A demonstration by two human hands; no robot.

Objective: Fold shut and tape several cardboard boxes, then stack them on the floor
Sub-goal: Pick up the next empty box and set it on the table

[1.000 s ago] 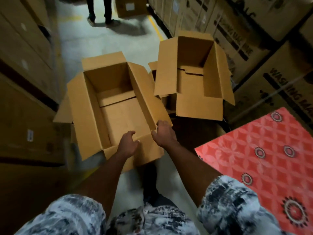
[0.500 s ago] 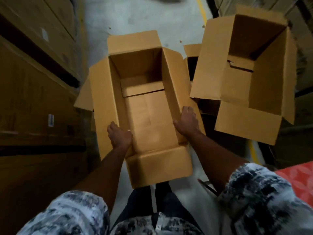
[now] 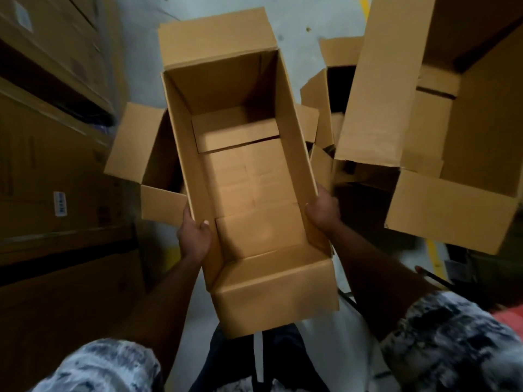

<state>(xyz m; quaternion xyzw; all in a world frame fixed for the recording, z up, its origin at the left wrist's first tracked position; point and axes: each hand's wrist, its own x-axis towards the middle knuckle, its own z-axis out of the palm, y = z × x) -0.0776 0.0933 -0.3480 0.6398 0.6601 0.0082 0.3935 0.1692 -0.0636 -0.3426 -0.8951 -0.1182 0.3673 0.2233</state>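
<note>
An open brown cardboard box (image 3: 249, 176) fills the middle of the head view, its top flaps up and its inside bare. My left hand (image 3: 194, 239) grips its left wall near the close end, thumb inside. My right hand (image 3: 322, 212) grips the right wall opposite. The box is held up in front of me, above another open box (image 3: 147, 154) that shows under its left side. A second open box (image 3: 441, 114) stands at the right, flaps spread.
Large stacked cartons (image 3: 56, 171) wall the left side. More open cardboard (image 3: 331, 89) lies behind, between the held box and the right one. Grey floor (image 3: 305, 21) with a yellow line (image 3: 433, 256) shows beyond. A red patterned surface (image 3: 509, 316) peeks in at the right edge.
Both hands shifted from the box's near end to its two side walls. The box rose closer to me, and the view tilted further down.
</note>
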